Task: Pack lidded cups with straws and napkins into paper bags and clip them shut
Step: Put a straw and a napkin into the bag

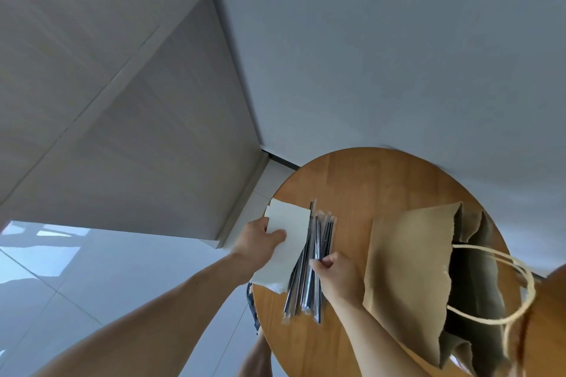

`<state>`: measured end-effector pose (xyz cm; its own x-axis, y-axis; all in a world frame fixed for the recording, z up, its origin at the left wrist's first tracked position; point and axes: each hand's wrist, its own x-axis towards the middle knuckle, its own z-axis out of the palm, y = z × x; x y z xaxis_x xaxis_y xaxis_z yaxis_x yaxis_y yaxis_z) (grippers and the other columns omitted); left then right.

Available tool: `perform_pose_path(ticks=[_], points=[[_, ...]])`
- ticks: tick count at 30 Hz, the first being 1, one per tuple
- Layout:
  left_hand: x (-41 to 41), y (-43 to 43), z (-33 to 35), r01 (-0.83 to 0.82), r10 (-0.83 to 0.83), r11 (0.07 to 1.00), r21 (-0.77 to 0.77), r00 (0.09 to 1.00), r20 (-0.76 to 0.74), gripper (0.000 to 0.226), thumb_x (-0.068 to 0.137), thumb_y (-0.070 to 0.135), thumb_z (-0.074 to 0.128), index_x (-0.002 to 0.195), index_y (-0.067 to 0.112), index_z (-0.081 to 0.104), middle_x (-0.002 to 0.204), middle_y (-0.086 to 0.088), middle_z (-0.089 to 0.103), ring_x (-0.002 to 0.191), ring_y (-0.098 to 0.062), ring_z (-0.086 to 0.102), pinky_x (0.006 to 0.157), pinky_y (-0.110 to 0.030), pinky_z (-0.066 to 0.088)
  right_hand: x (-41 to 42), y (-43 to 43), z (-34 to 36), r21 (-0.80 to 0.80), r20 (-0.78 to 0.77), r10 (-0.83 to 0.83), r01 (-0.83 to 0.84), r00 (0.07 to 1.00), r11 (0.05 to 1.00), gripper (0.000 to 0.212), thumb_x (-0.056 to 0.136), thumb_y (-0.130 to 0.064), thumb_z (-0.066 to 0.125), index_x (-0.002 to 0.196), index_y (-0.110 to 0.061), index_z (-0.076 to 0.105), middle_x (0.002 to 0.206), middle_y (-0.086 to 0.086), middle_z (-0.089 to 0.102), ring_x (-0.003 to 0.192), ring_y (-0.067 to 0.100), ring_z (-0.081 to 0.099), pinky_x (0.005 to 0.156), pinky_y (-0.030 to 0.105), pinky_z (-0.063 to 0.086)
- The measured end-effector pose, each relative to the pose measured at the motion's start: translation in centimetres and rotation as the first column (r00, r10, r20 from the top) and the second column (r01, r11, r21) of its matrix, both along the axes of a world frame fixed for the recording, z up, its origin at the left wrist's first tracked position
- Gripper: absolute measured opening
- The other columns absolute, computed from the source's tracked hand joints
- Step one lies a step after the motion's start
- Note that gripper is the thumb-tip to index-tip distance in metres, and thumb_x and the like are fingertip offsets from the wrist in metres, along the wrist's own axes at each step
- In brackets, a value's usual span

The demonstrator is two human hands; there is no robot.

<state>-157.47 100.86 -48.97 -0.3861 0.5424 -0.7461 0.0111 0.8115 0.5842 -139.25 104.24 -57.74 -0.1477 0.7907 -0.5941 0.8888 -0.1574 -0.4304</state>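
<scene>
Your paper bag [407,269] lies on its side at lower right, mouth open, on the wooden table [361,180]. Left hand [260,243] grips the napkins [291,223] at lower centre; right hand [337,274], just beside, pinches the straws [306,291]. You seem to be gathering these; next, slip both into the bag's mouth.

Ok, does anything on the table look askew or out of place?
The paper bag lies tipped on its side, mouth gaping, rather than standing. The wrapped straws are fanned in a loose, uneven pile, and the napkins sit right at the table's left edge, gripped by the left hand.
</scene>
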Motion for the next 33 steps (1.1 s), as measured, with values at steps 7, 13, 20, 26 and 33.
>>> perform_pose_path(ticks=[7, 13, 20, 26, 33], points=[[0.2, 0.2, 1.4, -0.016, 0.017, 1.000, 0.023, 0.999, -0.029, 0.014, 0.094, 0.028, 0.058, 0.104, 0.020, 0.063, 0.095, 0.002, 0.069, 0.083, -0.016, 0.066, 0.062, -0.024, 0.049, 0.0, 0.5, -0.2, -0.071, -0.021, -0.034, 0.033, 0.999, 0.997, 0.023, 0.090, -0.037, 0.063, 0.073, -0.024, 0.057, 0.060, -0.008, 0.061, 0.054, 0.008, 0.058, 0.045, 0.023, 0.037], [0.6, -0.9, 0.8, -0.009, 0.008, 1.000, -0.003, 1.000, -0.026, 0.018, 0.094, 0.028, 0.057, 0.108, 0.018, 0.063, 0.099, -0.001, 0.068, 0.087, -0.020, 0.065, 0.067, -0.028, 0.051, 0.0, 0.2, -0.5, -0.140, -0.174, -0.199, 0.176, 0.964, 0.974, 0.021, 0.080, -0.030, 0.076, 0.078, -0.020, 0.058, 0.069, -0.005, 0.066, 0.055, 0.009, 0.065, 0.048, 0.021, 0.045], [0.5, -1.2, 0.3, 0.000, -0.001, 1.000, -0.030, 1.000, -0.017, 0.020, 0.094, 0.031, 0.058, 0.110, 0.020, 0.061, 0.103, -0.002, 0.068, 0.089, -0.021, 0.066, 0.071, -0.031, 0.052, -0.5, 0.5, -0.2, -0.122, -0.189, -0.198, 0.177, 0.962, 0.977, 0.022, 0.079, -0.041, 0.079, 0.077, -0.030, 0.060, 0.067, -0.012, 0.068, 0.051, 0.002, 0.066, 0.049, 0.020, 0.051], [0.2, -0.9, 0.2, 0.008, -0.008, 0.999, -0.037, 1.000, -0.011, 0.016, 0.094, 0.032, 0.058, 0.107, 0.024, 0.060, 0.100, 0.002, 0.067, 0.086, -0.017, 0.065, 0.063, -0.026, 0.048, -0.8, 0.5, -0.5, -0.177, -0.170, -0.249, 0.219, 0.953, 0.960, 0.021, 0.083, -0.048, 0.071, 0.079, -0.030, 0.062, 0.068, -0.012, 0.069, 0.058, 0.006, 0.068, 0.052, 0.026, 0.055], [0.0, -0.4, 1.7, -0.036, 0.037, 0.999, 0.039, 0.999, -0.022, 0.008, 0.095, 0.025, 0.056, 0.100, 0.025, 0.062, 0.089, 0.007, 0.069, 0.075, -0.011, 0.065, 0.053, -0.020, 0.045, -0.8, 1.6, 2.2, -0.093, -0.299, -0.262, 0.245, 0.918, 0.965, 0.020, 0.091, -0.040, 0.065, 0.089, -0.021, 0.069, 0.075, -0.007, 0.068, 0.073, 0.017, 0.068, 0.063, 0.032, 0.052]])
